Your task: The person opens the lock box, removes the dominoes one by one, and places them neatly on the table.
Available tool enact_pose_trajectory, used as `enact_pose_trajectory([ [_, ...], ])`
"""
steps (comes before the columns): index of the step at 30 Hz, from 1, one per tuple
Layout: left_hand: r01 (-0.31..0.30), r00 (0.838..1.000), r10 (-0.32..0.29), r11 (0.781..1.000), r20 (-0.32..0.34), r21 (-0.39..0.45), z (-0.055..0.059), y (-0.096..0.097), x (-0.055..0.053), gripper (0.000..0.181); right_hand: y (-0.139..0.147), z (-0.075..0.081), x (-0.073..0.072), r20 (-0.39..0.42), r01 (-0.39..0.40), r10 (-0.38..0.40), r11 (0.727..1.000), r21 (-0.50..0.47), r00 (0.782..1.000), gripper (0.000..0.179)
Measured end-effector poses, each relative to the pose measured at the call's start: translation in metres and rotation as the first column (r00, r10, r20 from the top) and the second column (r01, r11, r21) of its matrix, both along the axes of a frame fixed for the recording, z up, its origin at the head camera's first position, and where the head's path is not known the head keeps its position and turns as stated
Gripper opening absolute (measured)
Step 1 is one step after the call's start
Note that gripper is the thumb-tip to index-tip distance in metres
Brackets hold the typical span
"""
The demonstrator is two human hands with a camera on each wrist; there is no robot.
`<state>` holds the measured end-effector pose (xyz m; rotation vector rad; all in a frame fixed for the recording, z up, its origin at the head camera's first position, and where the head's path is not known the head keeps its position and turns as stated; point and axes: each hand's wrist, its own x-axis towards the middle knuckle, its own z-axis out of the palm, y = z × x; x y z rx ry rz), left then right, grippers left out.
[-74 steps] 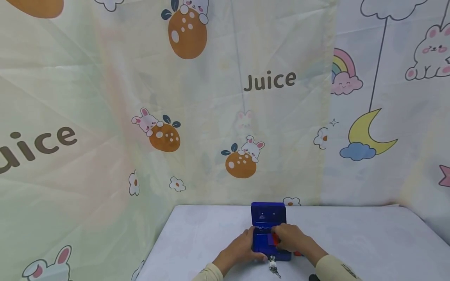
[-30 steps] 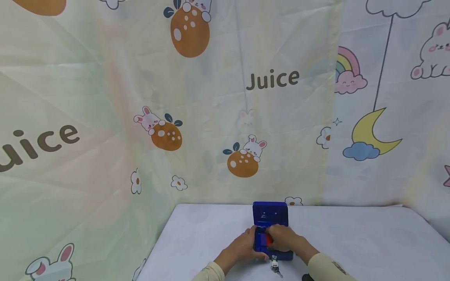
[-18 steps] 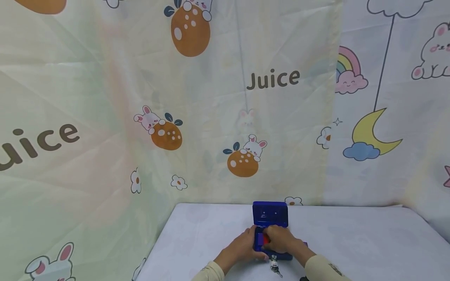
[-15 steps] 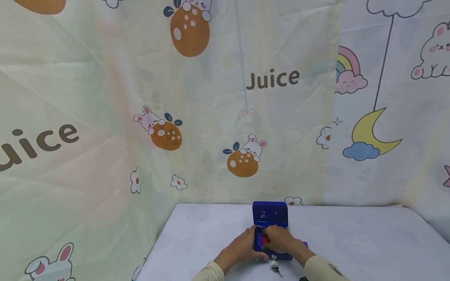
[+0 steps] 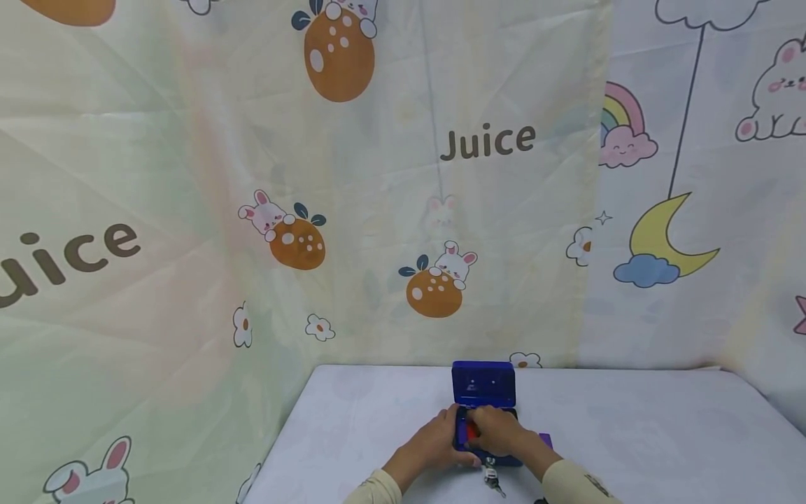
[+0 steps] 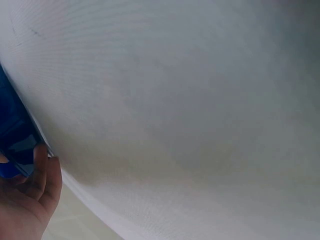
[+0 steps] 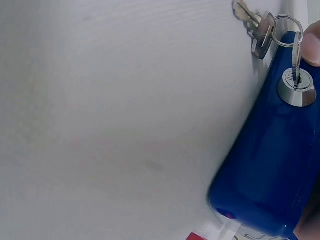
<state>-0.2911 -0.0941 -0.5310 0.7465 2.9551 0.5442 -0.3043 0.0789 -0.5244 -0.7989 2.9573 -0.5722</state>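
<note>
A blue cash box [image 5: 483,383] stands on the table with its lid raised. My left hand [image 5: 434,444] grips the left side of the box, thumb at the front corner; in the left wrist view, the hand [image 6: 30,200] has curled fingers against the blue wall. My right hand [image 5: 497,428] reaches inside and pinches a small red piece [image 5: 472,430]. Beside it, at the inner left, shows a purple patch [image 5: 462,430]. The fingertips are partly hidden. On the box front, the right wrist view shows a silver lock [image 7: 297,89] with a key in it.
A ring with more keys [image 7: 262,35] hangs from the lock onto the white table [image 5: 378,399]. A small purple piece [image 5: 545,439] shows beyond my right forearm. Something red [image 7: 195,236] lies near the box's end. Patterned cloth [image 5: 378,175] hangs behind and to the sides.
My right hand has moved left inside the box with the red piece. The purple piece beyond my right forearm has come into view. My left hand and the box stay put.
</note>
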Motion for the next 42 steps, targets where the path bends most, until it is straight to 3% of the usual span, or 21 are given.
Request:
enact_pose_trajectory([
  [30,-0.014,1.000,0.014,1.000,0.000,0.005,-0.0018,0.0000,-0.0001,0.108,0.0000,-0.0014,0.0004,-0.008,0.001,-0.001,1.000,-0.006,1.000,0.030],
  [36,-0.023,0.999,0.022,1.000,0.036,0.012,0.0000,0.0005,-0.0001,0.107,0.0009,0.0000,-0.0003,0.038,0.010,-0.009,0.999,-0.032,0.999,0.030],
  [42,-0.038,0.997,0.037,0.999,0.075,0.012,0.0023,0.0010,-0.0006,0.105,0.0017,-0.0016,-0.0024,0.034,0.005,-0.004,0.999,-0.031,0.999,0.030],
])
